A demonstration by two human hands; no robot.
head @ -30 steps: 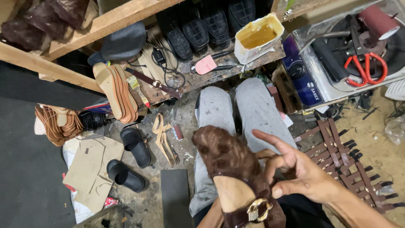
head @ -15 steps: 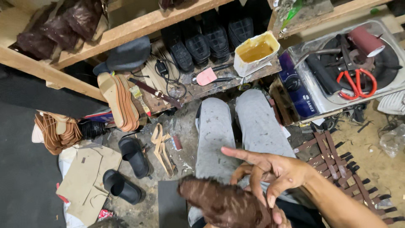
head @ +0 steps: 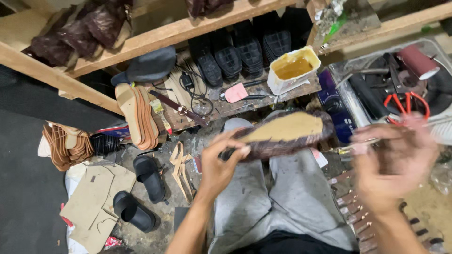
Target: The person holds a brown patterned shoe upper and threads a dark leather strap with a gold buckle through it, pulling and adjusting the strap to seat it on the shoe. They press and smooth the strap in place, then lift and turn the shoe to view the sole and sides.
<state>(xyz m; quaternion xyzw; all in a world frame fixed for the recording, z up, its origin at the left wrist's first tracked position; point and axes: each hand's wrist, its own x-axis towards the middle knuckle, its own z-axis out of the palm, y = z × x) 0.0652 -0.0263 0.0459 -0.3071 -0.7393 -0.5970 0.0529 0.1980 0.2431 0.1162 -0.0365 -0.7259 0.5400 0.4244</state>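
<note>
The left hand [head: 221, 164] holds a dark brown shoe upper with a tan flat sole side [head: 282, 134] turned up. The fingers [head: 238, 153] are closed around the left end of it. The shoe piece sits in the middle of the frame, just above the grey trouser knees [head: 282, 202]. Its long way runs from left to right, a little higher at the right end. The left hand is on it, so that hand is the nearer one.

The right hand [head: 395, 162] is at the right of the frame, apart from the right end of the shoe piece. It is blurry. It looks spread open with nothing in it, but I cannot tell for sure.

Above the shoe piece, on the low wooden surface [head: 245, 106], stands a white tub of yellow glue [head: 293, 70]. A small pink scraper [head: 235, 92] lies to the left of the tub. A stack of tan flat soles [head: 139, 120] leans at the left end of that surface. Red-handled scissors [head: 407, 106] lie at the upper right of the frame, above the right hand. Two black sandals [head: 141, 193] lie on the floor at the lower left. A row of black soles [head: 245, 49] stands at the top middle, under the wooden shelf [head: 155, 35].
</note>
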